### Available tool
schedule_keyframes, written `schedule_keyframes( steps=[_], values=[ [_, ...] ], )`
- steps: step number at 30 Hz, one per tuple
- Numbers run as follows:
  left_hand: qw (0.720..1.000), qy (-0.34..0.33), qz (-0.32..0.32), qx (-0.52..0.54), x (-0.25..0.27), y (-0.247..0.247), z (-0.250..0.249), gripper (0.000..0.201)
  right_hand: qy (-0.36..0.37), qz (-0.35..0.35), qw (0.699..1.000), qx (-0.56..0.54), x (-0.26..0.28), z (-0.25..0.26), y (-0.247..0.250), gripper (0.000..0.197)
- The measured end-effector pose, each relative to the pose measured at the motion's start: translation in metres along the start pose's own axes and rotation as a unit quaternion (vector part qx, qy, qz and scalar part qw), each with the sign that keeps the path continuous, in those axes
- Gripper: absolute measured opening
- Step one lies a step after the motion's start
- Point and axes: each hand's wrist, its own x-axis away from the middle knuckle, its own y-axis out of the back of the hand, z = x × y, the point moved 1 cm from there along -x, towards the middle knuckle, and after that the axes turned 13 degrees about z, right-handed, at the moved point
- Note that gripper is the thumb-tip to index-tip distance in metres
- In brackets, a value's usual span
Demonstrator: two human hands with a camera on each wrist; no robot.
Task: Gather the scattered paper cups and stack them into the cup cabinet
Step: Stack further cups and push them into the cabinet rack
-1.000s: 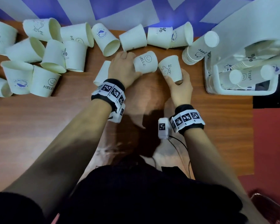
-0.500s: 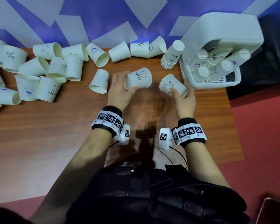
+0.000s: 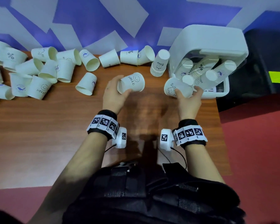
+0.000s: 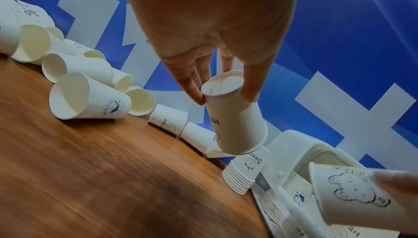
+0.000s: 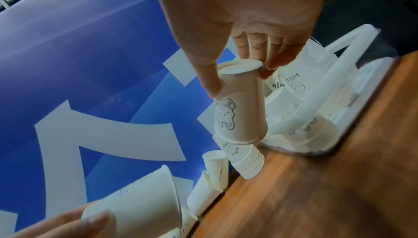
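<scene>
Two cups in hand, the right one nearer the cup cabinet

From overhead, the left hand grips the "HELLO" cup well to the left of the cup cabinet; the right hand holds the bear cup just beside the cabinet's front, base toward it. The left wrist view shows fingertips clamped round the base, rim hanging down. The right wrist view shows the same pinch above the stack beside the cabinet.

Staged recording set — blue-white backdrop, wooden table
</scene>
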Motion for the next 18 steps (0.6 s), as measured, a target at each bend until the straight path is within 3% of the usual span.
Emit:
schedule_keyframes(
  steps=[4,7,18],
  values=[
    [1.000,0.001,-0.005,0.008,0.001,-0.028,-0.018,0.063,0.028,-0.051,0.998,-0.005,-0.027,0.000,0.033,0.063],
    [1.000,0.000,-0.006,0.016,-0.001,-0.046,-0.031,0.070,0.034,-0.050,0.998,0.013,-0.047,0.000,0.050,0.067],
    [0.998,0.045,-0.035,0.020,-0.012,-0.102,-0.039,0.067,0.077,0.102,0.973,0.191,-0.110,0.002,0.059,0.060]
  ],
)
